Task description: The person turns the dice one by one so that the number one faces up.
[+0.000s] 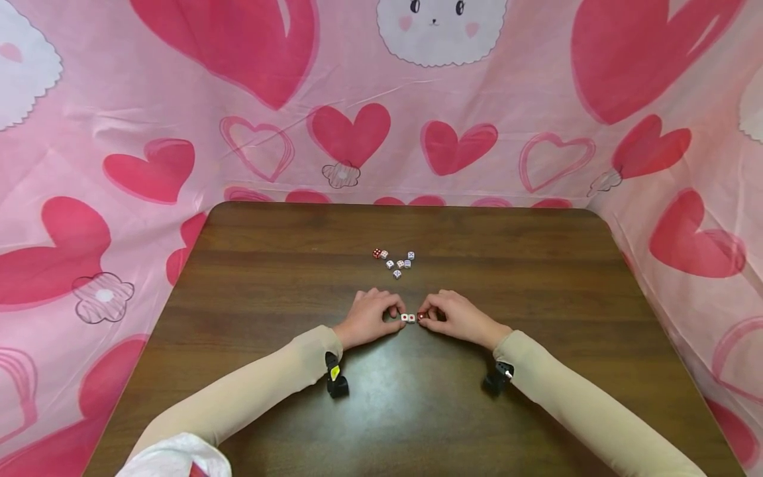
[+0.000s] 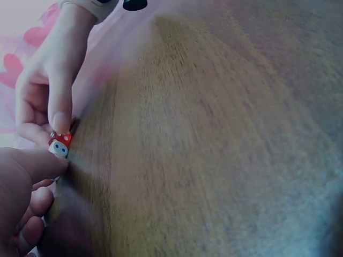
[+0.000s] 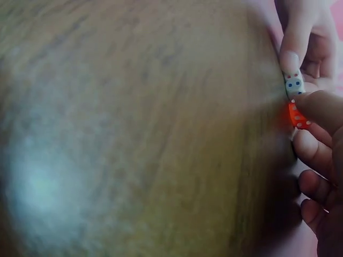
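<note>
I find left hand curled, pinching a white die; right hand likewise a red die, presumably for steadiness.

Right fingers pinch a red die.

- Left white die: one large red pip showing, pinched between thumb and finger of the left hand.
- Right white die: same red pip, side by side with it.
- Red die: white pips, just right, pinched by the right hand.
</note>
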`<state>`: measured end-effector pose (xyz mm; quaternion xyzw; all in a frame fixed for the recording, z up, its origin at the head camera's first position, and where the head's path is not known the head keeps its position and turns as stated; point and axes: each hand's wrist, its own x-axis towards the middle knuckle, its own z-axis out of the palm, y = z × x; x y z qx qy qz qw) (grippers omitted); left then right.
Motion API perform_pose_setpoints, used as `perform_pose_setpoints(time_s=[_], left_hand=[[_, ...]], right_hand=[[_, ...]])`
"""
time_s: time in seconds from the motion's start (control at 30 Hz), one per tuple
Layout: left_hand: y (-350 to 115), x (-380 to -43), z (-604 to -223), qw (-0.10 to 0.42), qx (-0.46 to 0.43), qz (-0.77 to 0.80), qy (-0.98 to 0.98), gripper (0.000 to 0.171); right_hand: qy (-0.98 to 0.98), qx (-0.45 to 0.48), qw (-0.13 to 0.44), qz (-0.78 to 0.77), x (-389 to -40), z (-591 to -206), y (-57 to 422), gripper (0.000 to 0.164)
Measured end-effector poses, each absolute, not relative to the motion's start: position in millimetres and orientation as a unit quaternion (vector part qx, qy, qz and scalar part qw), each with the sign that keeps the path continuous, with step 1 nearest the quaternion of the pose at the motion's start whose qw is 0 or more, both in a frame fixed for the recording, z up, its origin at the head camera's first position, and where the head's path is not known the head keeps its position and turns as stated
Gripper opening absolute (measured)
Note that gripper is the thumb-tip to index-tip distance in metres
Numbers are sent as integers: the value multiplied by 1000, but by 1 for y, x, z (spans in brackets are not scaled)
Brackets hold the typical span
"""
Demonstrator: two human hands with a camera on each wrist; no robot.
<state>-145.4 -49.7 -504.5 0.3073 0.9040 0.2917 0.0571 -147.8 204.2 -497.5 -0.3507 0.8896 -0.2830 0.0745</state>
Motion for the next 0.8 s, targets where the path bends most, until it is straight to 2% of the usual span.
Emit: perform_pose_setpoints(time_s=[0.27, 0.53, 0.8], left_hand=[[-49, -146, -506, 59, 302, 290, 906, 16], [-54, -149, -501, 86, 315, 310, 893, 23], [-60, -165, -500, 97, 286, 372, 878, 10]], right_hand=[[890, -369, 39, -264, -145, -498, 201, 13], [895, -358, 48, -263, -144, -501, 202, 20], [896, -363, 36, -251, -146, -505, 203, 24]])
